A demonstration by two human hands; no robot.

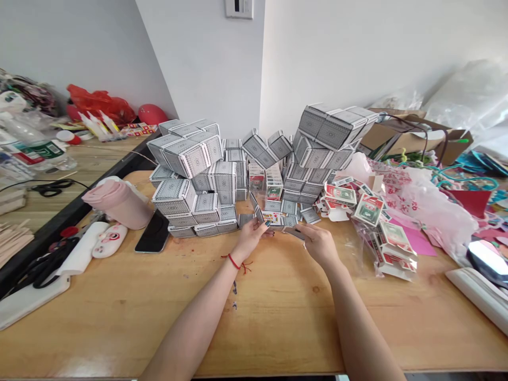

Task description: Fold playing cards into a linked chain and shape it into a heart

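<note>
Pinching a small stack of playing cards with colourful faces (272,217), my left hand (251,236) is closed on its near end, the fingertips curled around the edge. My right hand (317,244) lies just to the right of it, fingers bent over a thin grey-backed card (294,233) held low above the light wooden tabletop (254,312); how firmly it grips I cannot tell. A red string bracelet (234,261) circles my left wrist.

Just beyond both hands rise piles of grey patterned card decks (206,180), stacked unevenly, some tilted, reaching from left of my left hand to beyond my right. To the right of my right hand lies a heap of flat red-and-green cardboard card boxes (369,209), partly inside a clear plastic bag (420,203).

Left of my left hand, a black phone (153,233) lies flat beside a pink rolled cloth (119,201). Further left sits a white case with pink marks (109,239), and black scissors (43,267) rest at the far edge.
</note>
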